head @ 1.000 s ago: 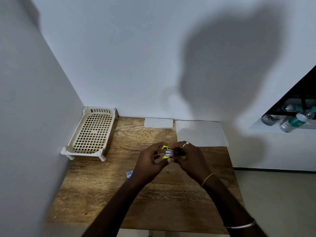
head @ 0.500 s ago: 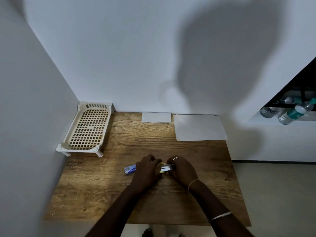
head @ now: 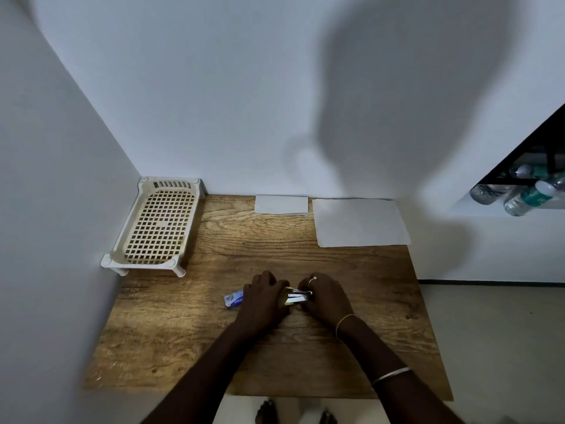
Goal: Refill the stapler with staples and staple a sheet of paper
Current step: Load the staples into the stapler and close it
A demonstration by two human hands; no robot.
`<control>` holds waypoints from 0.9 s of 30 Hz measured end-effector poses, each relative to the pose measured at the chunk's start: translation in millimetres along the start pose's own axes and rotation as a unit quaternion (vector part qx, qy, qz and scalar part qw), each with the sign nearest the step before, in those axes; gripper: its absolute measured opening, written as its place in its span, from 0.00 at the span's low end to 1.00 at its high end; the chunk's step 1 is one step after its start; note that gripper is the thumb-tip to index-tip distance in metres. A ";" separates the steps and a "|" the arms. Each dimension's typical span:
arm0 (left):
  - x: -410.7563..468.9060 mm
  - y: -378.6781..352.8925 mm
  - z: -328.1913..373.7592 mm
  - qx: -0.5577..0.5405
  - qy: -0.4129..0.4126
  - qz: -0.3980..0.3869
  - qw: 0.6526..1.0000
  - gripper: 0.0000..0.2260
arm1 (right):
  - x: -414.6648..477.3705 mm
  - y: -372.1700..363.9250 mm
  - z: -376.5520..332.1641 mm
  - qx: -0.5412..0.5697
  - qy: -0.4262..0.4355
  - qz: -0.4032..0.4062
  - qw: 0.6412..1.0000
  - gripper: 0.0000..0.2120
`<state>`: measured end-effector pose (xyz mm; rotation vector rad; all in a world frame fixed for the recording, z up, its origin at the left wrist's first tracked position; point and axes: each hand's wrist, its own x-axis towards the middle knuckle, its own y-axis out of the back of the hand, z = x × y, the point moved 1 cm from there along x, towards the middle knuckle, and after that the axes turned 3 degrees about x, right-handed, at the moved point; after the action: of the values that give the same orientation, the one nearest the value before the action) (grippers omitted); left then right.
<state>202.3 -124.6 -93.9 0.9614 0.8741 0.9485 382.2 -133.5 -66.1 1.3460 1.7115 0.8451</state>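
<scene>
A small yellow and silver stapler (head: 296,296) lies low over the middle of the wooden table (head: 183,332), held between both hands. My left hand (head: 265,301) grips its left end and hides most of the body. My right hand (head: 324,298) curls round its right end, a ring on one finger. Just left of my left hand lies a small blue and white staple box (head: 234,299), partly hidden. A white sheet of paper (head: 360,221) lies flat at the back right of the table.
A cream plastic basket tray (head: 159,224) stands in the back left corner against the walls. A smaller white card (head: 281,204) lies at the back middle. Plastic bottles (head: 519,194) lie on a shelf at the right. My feet show below the table's front edge.
Both hands came down with the stapler from mid-air to the table surface, beside the staple box. The camera view tilted slightly as well.
</scene>
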 end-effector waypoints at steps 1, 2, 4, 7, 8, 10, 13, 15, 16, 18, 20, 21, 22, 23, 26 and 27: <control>1.1 0.2 -1.0 0.002 -0.002 -0.003 1.000 0.27 | 0.3 -0.1 0.2 -0.006 0.002 -0.002 1.000 0.15; 2.0 0.2 -1.8 0.000 -0.004 -0.005 1.000 0.27 | 0.2 -0.2 0.4 -0.010 0.003 -0.004 1.000 0.16; 3.0 0.7 -2.9 -0.004 -0.007 -0.008 1.000 0.29 | 0.0 -0.5 1.1 -0.016 0.005 -0.008 1.000 0.18; 4.0 2.1 -3.4 0.004 -0.013 -0.009 1.000 0.31 | -0.9 -0.2 3.5 -0.031 0.009 -0.019 0.999 0.21; 4.2 2.5 -3.6 0.007 -0.016 -0.010 1.000 0.32 | -1.0 -0.1 4.2 -0.035 0.010 -0.025 0.999 0.22; 4.3 3.1 -3.6 0.010 -0.019 -0.014 1.000 0.34 | -1.8 0.9 5.0 -0.047 0.012 -0.037 0.998 0.23; 4.4 3.4 -3.9 0.010 -0.020 -0.018 1.000 0.35 | -2.4 2.9 4.9 -0.056 0.017 -0.038 0.998 0.21; 4.5 3.8 -3.7 0.013 -0.022 -0.016 1.000 0.35 | -2.7 4.0 4.9 -0.049 0.019 -0.033 0.998 0.19; 4.3 3.8 -3.5 0.015 -0.023 -0.014 1.000 0.35 | -3.0 4.2 4.7 -0.047 0.020 -0.032 0.998 0.19; 4.1 4.2 -2.8 0.016 -0.023 -0.015 0.999 0.34 | -3.6 3.9 4.9 -0.048 0.022 -0.033 0.998 0.19; 4.1 5.0 -1.9 0.022 -0.020 -0.014 0.999 0.32 | -4.2 3.6 5.6 -0.049 0.025 -0.032 0.998 0.18; 3.9 5.5 -1.5 0.022 -0.018 -0.011 1.000 0.30 | -4.6 3.5 5.8 -0.045 0.025 -0.030 0.998 0.18; 3.8 6.0 -0.9 0.019 -0.017 -0.009 1.000 0.27 | -4.9 3.5 6.1 -0.037 0.024 -0.026 0.999 0.17; 3.7 6.4 -0.5 0.016 -0.017 -0.006 1.000 0.25 | -5.4 3.2 6.3 -0.029 0.023 -0.022 0.999 0.16; 2.7 6.8 1.5 0.017 -0.017 0.002 1.000 0.20 | -6.8 1.7 5.7 -0.016 0.023 -0.013 1.000 0.13; 2.4 6.6 2.2 0.016 -0.017 0.003 1.000 0.19 | -7.1 1.3 5.6 -0.013 0.023 -0.011 1.000 0.13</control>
<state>203.5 -121.1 -87.5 1.0054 0.8618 0.9224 388.6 -139.9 -66.3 1.2973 1.7422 0.8886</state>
